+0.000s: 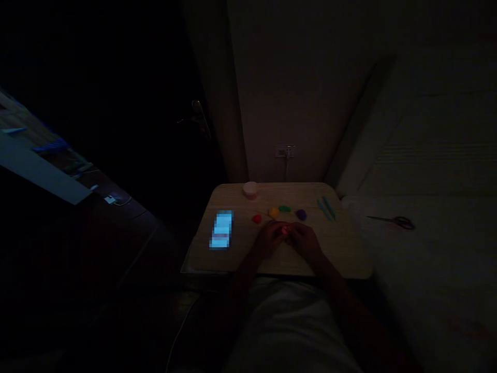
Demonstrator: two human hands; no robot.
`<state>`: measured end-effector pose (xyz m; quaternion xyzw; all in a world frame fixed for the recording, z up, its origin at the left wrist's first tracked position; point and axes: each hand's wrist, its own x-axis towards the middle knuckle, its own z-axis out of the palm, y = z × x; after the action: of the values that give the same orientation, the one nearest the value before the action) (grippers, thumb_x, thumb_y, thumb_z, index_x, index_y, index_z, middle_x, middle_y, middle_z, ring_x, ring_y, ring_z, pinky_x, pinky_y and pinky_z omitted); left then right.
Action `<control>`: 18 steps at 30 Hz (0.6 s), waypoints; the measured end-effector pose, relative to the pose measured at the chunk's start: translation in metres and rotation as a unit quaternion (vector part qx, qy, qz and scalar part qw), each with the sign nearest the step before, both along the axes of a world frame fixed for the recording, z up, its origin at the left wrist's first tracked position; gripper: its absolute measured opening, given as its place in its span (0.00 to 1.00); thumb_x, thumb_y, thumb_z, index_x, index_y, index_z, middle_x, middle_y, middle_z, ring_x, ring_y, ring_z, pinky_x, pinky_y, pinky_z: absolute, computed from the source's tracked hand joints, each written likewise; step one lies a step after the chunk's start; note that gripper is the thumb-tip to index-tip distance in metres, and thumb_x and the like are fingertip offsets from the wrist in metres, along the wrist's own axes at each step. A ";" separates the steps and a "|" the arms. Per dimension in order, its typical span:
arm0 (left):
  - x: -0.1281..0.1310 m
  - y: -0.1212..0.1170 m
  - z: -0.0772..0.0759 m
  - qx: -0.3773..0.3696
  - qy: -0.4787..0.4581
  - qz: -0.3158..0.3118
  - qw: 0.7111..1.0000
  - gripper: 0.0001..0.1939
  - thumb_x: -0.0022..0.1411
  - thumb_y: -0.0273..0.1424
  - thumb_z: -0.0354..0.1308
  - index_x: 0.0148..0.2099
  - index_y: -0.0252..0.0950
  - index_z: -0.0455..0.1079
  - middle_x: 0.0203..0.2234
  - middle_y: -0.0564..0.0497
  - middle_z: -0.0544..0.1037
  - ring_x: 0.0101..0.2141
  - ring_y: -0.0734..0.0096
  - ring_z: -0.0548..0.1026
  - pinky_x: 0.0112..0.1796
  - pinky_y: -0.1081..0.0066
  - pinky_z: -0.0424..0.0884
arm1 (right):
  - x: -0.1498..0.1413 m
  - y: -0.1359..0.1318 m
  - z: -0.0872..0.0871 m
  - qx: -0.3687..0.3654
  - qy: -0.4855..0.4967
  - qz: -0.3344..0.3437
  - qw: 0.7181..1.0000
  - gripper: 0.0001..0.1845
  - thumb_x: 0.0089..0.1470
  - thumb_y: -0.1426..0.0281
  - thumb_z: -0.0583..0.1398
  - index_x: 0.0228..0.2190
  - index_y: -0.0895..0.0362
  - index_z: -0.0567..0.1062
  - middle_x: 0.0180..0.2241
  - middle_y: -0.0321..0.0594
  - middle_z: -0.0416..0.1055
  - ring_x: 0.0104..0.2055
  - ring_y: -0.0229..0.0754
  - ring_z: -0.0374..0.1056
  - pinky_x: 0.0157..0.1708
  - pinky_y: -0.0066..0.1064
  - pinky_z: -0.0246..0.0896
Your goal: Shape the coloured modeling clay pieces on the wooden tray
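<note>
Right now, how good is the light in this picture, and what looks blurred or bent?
In the head view: deep gloom overall; the bright blue-white rectangular screen is coarsely pixelated, its content unreadable; both bare hands are dim, finger detail lost; wide-angle stretching seems likely towards the edges.

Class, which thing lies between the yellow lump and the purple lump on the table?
The green lump lies between the yellow lump and the purple lump, closer to the yellow one, as the head view shows.
</note>
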<state>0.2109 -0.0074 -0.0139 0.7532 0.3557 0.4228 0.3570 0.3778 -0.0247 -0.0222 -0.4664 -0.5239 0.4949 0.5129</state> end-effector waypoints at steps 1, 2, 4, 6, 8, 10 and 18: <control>0.000 0.000 0.000 -0.004 -0.002 -0.002 1.000 0.14 0.63 0.30 0.61 0.51 0.39 0.77 0.44 0.46 0.79 0.45 0.61 0.76 0.50 0.63 0.71 | 0.000 0.000 0.002 -0.003 0.007 -0.001 1.000 0.20 0.52 0.52 0.67 0.26 0.57 0.77 0.21 0.37 0.72 0.23 0.38 0.64 0.23 0.29 0.58; -0.001 0.001 0.001 -0.006 -0.005 -0.003 1.000 0.14 0.63 0.31 0.61 0.51 0.38 0.78 0.43 0.46 0.80 0.45 0.61 0.76 0.49 0.64 0.71 | 0.000 0.000 0.003 -0.007 0.013 -0.002 1.000 0.20 0.51 0.52 0.67 0.26 0.57 0.77 0.21 0.37 0.72 0.23 0.38 0.64 0.23 0.29 0.58; -0.001 0.002 0.002 -0.007 -0.005 0.000 1.000 0.13 0.64 0.31 0.61 0.50 0.38 0.78 0.41 0.47 0.80 0.43 0.62 0.76 0.47 0.65 0.72 | -0.001 0.000 0.005 -0.011 0.014 0.001 1.000 0.20 0.50 0.52 0.67 0.26 0.57 0.78 0.22 0.38 0.73 0.23 0.38 0.64 0.23 0.29 0.59; -0.002 0.002 0.002 -0.007 0.001 0.013 1.000 0.12 0.64 0.31 0.61 0.48 0.37 0.79 0.38 0.48 0.80 0.41 0.63 0.77 0.45 0.66 0.72 | 0.000 0.000 0.007 -0.011 0.002 0.009 1.000 0.21 0.51 0.51 0.66 0.26 0.57 0.78 0.22 0.38 0.73 0.23 0.39 0.64 0.24 0.29 0.59; -0.002 0.003 0.001 -0.007 0.008 0.027 1.000 0.10 0.64 0.31 0.60 0.46 0.37 0.79 0.37 0.48 0.80 0.40 0.64 0.77 0.45 0.66 0.72 | 0.000 0.000 0.007 -0.005 -0.017 0.017 1.000 0.22 0.53 0.50 0.64 0.25 0.57 0.78 0.22 0.39 0.73 0.24 0.39 0.65 0.25 0.29 0.60; -0.003 0.004 0.001 -0.009 0.009 0.041 0.999 0.08 0.64 0.32 0.59 0.43 0.36 0.78 0.36 0.48 0.81 0.39 0.64 0.77 0.44 0.65 0.72 | 0.000 -0.001 0.008 0.003 -0.039 0.018 0.999 0.22 0.55 0.50 0.63 0.26 0.56 0.78 0.23 0.40 0.74 0.25 0.40 0.67 0.27 0.30 0.62; -0.007 0.003 0.002 -0.002 0.018 0.058 0.998 0.08 0.63 0.31 0.60 0.31 0.36 0.75 0.28 0.50 0.78 0.33 0.67 0.76 0.38 0.68 0.70 | -0.001 -0.002 0.009 0.012 -0.106 0.041 0.993 0.24 0.60 0.51 0.57 0.28 0.57 0.79 0.24 0.40 0.75 0.24 0.40 0.67 0.25 0.28 0.61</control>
<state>0.2034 -0.0047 -0.0117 0.7382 0.4058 0.4287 0.3266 0.3772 -0.0267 -0.0132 -0.4883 -0.6000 0.4565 0.4395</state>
